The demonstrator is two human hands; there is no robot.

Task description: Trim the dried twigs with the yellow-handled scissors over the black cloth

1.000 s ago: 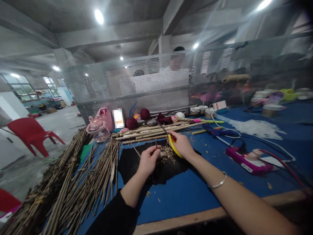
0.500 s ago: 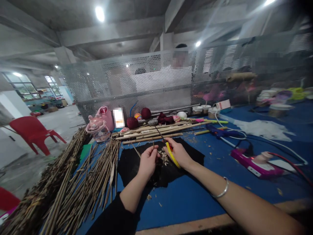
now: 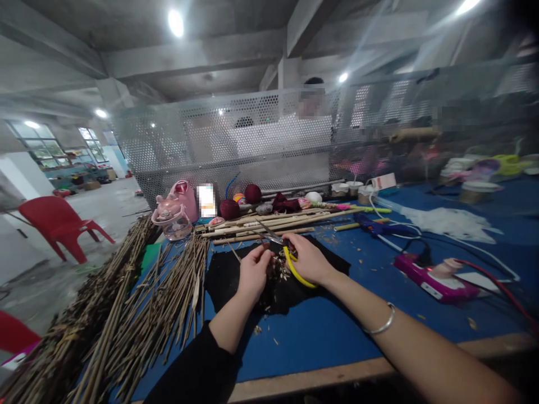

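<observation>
My right hand (image 3: 309, 259) is closed around the yellow handles of a pair of scissors (image 3: 300, 275), whose metal blades point up and left over a black cloth (image 3: 227, 280). Beside it, the thumb and fingers of my left hand (image 3: 254, 272) are pinched together on a thin stick (image 3: 234, 251), part of which juts out at the upper left. The scissor blades reach just above the left fingertips; whether they touch the stick I cannot make out. Small pale cut bits (image 3: 283, 272) lie on the cloth between both hands.
Many thin sticks (image 3: 168, 314) and a bundle of brown stalks (image 3: 88, 314) lie at left. Thicker canes (image 3: 269, 229), yarn balls (image 3: 253, 193) and a pink basket (image 3: 176, 227) line the back. A purple power strip (image 3: 433, 279) with cables and a blue glue gun (image 3: 373, 225) are right.
The scissors have swung, their blades now pointing further left above my left hand. My left hand stays nearly in place with its fingers still pinched. The view has shifted slightly.
</observation>
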